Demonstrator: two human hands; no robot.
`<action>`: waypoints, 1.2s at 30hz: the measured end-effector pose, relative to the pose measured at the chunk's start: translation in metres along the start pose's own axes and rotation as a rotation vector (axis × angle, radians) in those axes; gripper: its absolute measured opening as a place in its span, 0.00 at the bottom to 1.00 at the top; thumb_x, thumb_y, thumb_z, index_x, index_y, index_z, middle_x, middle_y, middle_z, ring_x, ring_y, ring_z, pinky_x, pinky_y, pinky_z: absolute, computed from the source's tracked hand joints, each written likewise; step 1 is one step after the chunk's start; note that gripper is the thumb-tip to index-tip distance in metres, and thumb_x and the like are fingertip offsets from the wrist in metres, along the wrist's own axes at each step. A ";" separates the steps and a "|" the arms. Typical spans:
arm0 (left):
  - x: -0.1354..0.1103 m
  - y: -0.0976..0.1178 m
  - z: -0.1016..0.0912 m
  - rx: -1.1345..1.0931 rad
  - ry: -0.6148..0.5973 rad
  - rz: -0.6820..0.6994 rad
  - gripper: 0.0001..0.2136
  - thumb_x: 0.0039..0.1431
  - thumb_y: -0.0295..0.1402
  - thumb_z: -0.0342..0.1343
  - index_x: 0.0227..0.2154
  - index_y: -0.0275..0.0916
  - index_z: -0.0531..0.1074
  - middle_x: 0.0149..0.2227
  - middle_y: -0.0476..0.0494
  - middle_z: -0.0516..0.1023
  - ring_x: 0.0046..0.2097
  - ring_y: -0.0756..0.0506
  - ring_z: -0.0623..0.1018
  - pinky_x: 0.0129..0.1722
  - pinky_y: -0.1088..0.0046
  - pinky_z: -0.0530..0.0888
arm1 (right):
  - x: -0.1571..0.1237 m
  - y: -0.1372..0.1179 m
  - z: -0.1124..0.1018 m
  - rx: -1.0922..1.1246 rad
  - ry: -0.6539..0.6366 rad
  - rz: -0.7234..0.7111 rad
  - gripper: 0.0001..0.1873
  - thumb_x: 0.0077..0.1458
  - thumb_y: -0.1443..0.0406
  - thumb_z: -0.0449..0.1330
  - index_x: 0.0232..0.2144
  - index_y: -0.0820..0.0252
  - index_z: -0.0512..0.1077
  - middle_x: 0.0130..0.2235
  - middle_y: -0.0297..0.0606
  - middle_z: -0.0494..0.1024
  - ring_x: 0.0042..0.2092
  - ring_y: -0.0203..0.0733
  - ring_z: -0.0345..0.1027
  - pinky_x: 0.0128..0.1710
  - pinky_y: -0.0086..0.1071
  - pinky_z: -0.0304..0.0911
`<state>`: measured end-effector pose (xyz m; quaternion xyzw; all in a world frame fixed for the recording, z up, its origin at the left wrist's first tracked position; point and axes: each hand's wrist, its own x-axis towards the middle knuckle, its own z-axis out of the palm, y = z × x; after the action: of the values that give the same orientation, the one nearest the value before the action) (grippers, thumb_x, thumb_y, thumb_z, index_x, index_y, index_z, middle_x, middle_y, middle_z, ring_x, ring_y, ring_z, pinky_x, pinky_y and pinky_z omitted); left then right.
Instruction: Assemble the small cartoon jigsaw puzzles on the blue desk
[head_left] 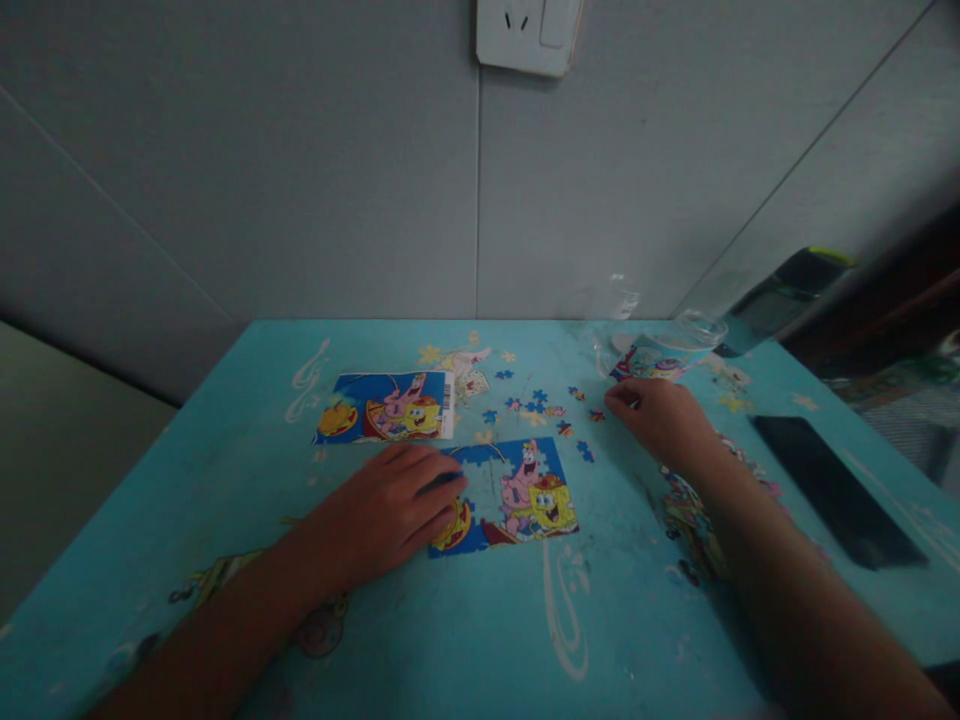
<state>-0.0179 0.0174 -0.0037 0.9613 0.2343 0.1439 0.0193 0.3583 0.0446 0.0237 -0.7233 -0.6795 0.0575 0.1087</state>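
A partly assembled cartoon jigsaw puzzle [517, 495] lies on the light blue table [420, 630]. My left hand [390, 510] rests flat on the puzzle's left edge, fingers stretched out. My right hand [656, 415] reaches to the scattered loose puzzle pieces [536, 402] beyond the puzzle, fingertips pinched at a small piece near its index finger; what it grips is too small to make out. A reference picture card [386, 406] showing the same cartoon lies behind my left hand.
A clear plastic bag [660, 350] lies at the back right of the table. A dark phone [832, 490] lies flat to the right of my right arm. A wall socket [529, 35] sits on the grey wall behind.
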 end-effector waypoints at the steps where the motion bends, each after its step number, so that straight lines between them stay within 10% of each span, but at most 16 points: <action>1: 0.000 0.000 0.000 0.000 0.000 0.001 0.13 0.71 0.34 0.51 0.53 0.40 0.73 0.50 0.40 0.75 0.52 0.40 0.73 0.53 0.54 0.72 | 0.000 0.000 0.000 0.003 0.004 -0.002 0.12 0.59 0.61 0.57 0.36 0.56 0.80 0.35 0.40 0.83 0.35 0.46 0.75 0.34 0.34 0.62; 36: -0.001 0.000 -0.001 -0.012 -0.012 -0.016 0.13 0.70 0.34 0.51 0.54 0.41 0.73 0.51 0.40 0.75 0.53 0.40 0.73 0.55 0.54 0.72 | 0.001 0.000 0.003 -0.006 -0.009 -0.037 0.12 0.60 0.61 0.57 0.37 0.56 0.81 0.36 0.41 0.83 0.35 0.46 0.76 0.35 0.35 0.63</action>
<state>-0.0186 0.0168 -0.0029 0.9601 0.2410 0.1394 0.0278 0.3578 0.0456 0.0208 -0.7106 -0.6935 0.0567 0.1047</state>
